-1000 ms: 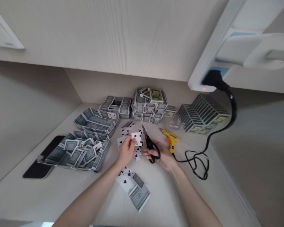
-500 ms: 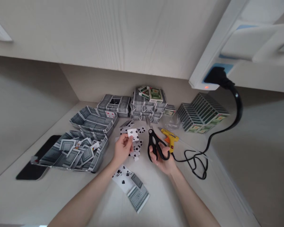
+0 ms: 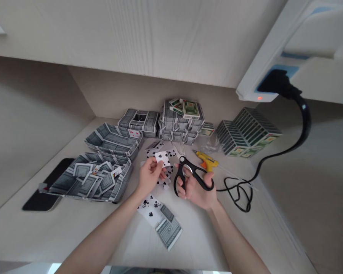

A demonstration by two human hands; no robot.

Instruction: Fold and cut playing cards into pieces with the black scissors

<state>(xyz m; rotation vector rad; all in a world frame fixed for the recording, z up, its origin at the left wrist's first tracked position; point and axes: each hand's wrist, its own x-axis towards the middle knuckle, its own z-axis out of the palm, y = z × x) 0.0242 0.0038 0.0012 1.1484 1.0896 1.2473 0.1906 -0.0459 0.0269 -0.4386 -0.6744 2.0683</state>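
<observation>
My left hand (image 3: 149, 176) pinches a small piece of playing card (image 3: 161, 157) with black spades on it, held just above a scatter of cut card pieces (image 3: 165, 178). My right hand (image 3: 196, 187) grips black-handled scissors (image 3: 188, 173), fingers through the loops, blades spread and pointing up toward the card piece. A few whole cards (image 3: 159, 217), some face up and some face down, lie on the table below my hands.
Trays built from grey card backs (image 3: 91, 180) (image 3: 112, 139) sit at left beside a black phone (image 3: 47, 190). Boxes made of cards (image 3: 178, 125) and rows of card packs (image 3: 246, 133) stand at the back. A yellow glue gun (image 3: 207, 161) trails a black cord (image 3: 240, 192) to a power strip (image 3: 263, 89).
My right hand lifted the scissors, turned them upright and opened the blades near the card piece. My left hand stayed holding the card piece, shifting slightly.
</observation>
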